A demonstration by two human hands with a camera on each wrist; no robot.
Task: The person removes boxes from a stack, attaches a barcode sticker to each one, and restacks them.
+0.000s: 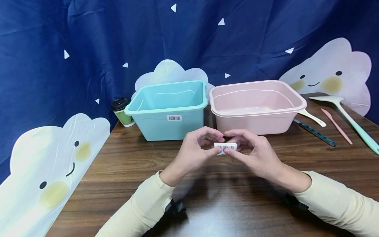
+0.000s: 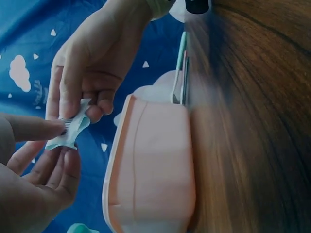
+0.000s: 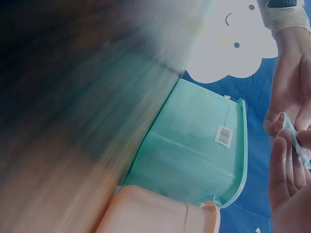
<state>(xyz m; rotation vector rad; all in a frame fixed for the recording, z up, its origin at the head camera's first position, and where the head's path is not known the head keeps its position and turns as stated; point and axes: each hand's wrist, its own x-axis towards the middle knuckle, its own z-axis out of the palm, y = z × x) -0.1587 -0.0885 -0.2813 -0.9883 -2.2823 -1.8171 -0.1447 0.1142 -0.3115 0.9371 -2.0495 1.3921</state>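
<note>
— What are the hands doing?

— The left hand [image 1: 193, 149] and right hand [image 1: 254, 153] meet above the table [image 1: 124, 171], each pinching one end of a small white packet [image 1: 225, 147] with a barcode, fingers curled round it.

— Can you read it?

— No; fingertips cover both ends, and the wrist views show only a crinkled, blurred edge of it [image 2: 70, 128].

— What lies around?

— Just behind the hands stand a teal plastic bin [image 1: 165, 112] with a barcode sticker and a pink plastic basin [image 1: 256, 105], side by side, almost touching. A lidded paper cup [image 1: 122, 111] is half hidden behind the bin's left corner. Right of the basin lie a dark-handled knife [image 1: 315, 132], a cream spoon [image 1: 312, 118], partly behind the basin, a thin pink spatula [image 1: 337, 126] and a mint turner [image 1: 347, 118], cut off at the frame edge.

— Surfaces?

— Dark wood grain; smooth, rounded tubs; a blue cloth backdrop [image 1: 74, 39] with clouds.
</note>
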